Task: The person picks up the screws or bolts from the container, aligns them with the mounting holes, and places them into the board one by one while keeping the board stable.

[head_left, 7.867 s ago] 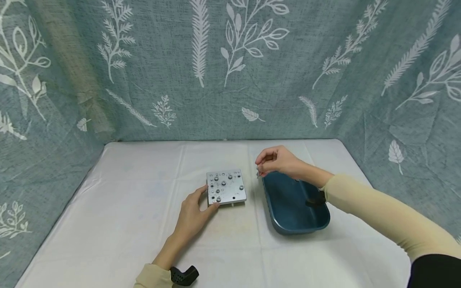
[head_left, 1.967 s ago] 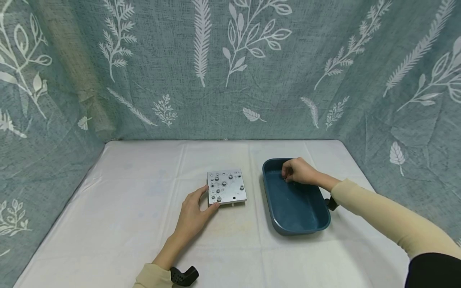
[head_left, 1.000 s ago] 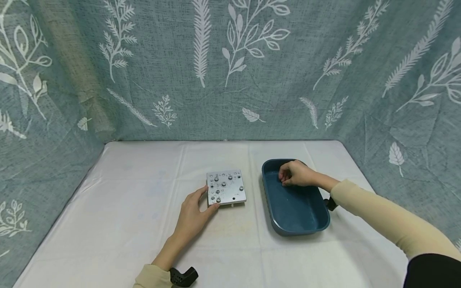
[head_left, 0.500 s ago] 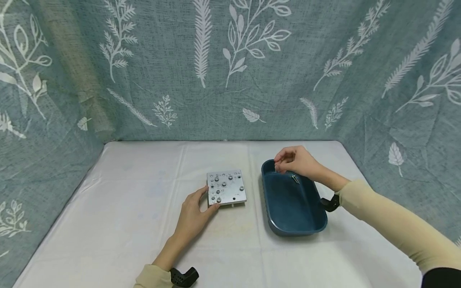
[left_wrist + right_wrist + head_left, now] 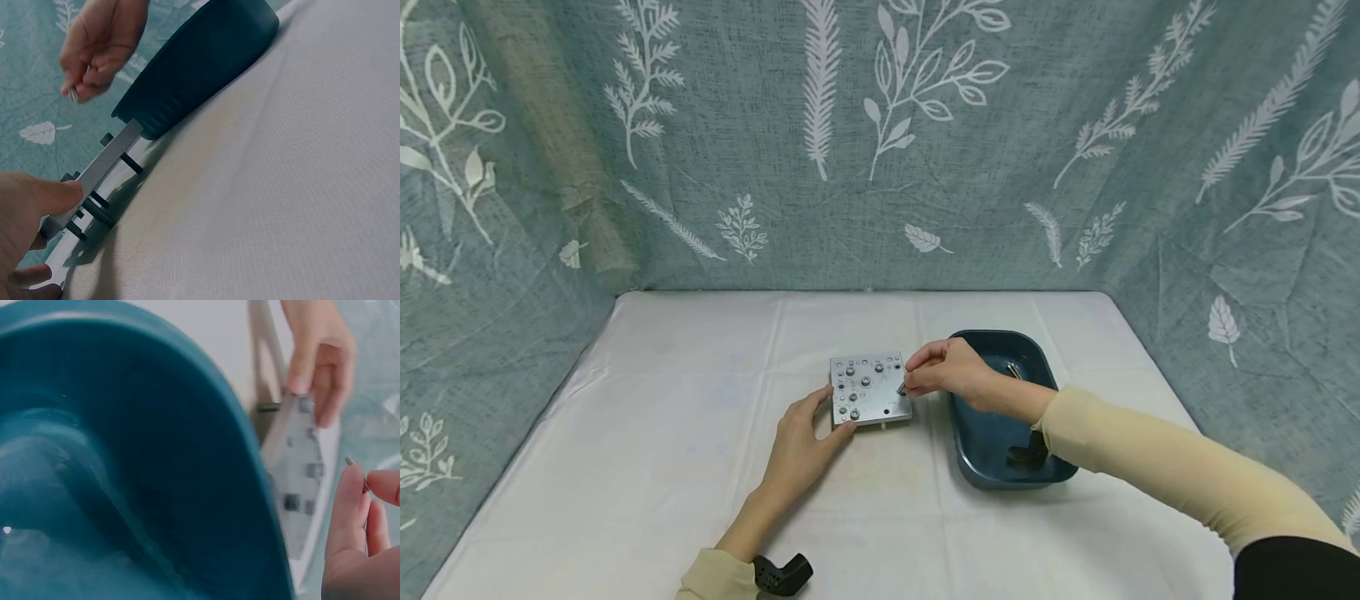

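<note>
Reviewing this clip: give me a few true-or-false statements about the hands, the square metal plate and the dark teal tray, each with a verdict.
1. The left hand holds the square metal plate at its edge. True.
2. The right hand pinches a small metal screw beside the plate. True.
3. The dark teal plastic tray lies left of the plate. False: it lies to the right.
4. The plate has no screws in it. False: several sit in its holes.
5. The right hand reaches inside the tray. False: it is at the plate's right edge.

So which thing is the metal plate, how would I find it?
Look at the middle of the white table, just left of the blue tub. The metal plate is the flat shiny square, held by the left hand. Only it has holes and screws.
</note>
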The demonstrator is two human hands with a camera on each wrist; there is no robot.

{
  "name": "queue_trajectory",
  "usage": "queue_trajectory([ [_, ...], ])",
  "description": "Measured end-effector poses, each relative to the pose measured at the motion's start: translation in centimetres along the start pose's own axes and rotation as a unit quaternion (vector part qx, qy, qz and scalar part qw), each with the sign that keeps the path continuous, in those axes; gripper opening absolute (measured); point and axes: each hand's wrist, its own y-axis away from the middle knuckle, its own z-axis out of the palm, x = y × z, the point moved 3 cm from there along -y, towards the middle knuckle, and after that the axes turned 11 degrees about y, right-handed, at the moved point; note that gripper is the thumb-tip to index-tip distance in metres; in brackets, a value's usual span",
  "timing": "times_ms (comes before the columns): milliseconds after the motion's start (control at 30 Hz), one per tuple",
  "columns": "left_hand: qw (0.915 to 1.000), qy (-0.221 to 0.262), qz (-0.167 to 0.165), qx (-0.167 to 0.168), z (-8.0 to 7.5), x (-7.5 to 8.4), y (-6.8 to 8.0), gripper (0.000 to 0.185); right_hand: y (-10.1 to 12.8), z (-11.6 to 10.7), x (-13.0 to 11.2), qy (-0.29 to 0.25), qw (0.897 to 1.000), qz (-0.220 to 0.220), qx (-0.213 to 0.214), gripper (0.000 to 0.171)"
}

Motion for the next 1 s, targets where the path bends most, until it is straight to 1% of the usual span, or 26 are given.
queue_trajectory([
  [100,1.0000,0.003,0.001,0.000,-0.1,0.0,0.0,0.068,-0.3,0.9,0.5,0.019,1.000,0.008,-0.003,0.018],
  [233,1.0000,0.005,0.004,0.001,-0.1,0.0,0.0,0.068,-0.7,1.7,1.0,0.063,0.998,0.006,0.002,0.011],
  [333,1.0000,0.004,0.008,0.001,-0.1,-0.1,0.0,0.068,-1.1,2.2,1.3,0.113,0.994,-0.010,0.006,0.007],
  [433,0.9999,0.003,0.012,0.002,-0.1,-0.1,0.0,0.067,-1.3,2.5,1.4,0.151,0.988,-0.024,0.007,0.007],
  [600,0.9999,0.002,0.012,0.001,0.0,-0.1,0.0,0.067,-1.3,2.7,1.3,0.173,0.984,-0.047,0.003,0.008],
  [700,0.9999,0.001,0.012,0.000,0.0,-0.1,0.1,0.067,-1.4,2.8,1.4,0.202,0.977,-0.072,-0.007,0.009],
  [800,0.9999,0.000,0.013,0.000,0.0,-0.1,0.1,0.066,-1.4,2.9,1.4,0.243,0.965,-0.101,-0.013,0.010],
  [1000,0.9998,-0.002,0.017,0.002,-0.1,-0.1,0.1,0.066,-1.5,3.2,0.9,0.296,0.943,-0.149,-0.004,0.011],
])
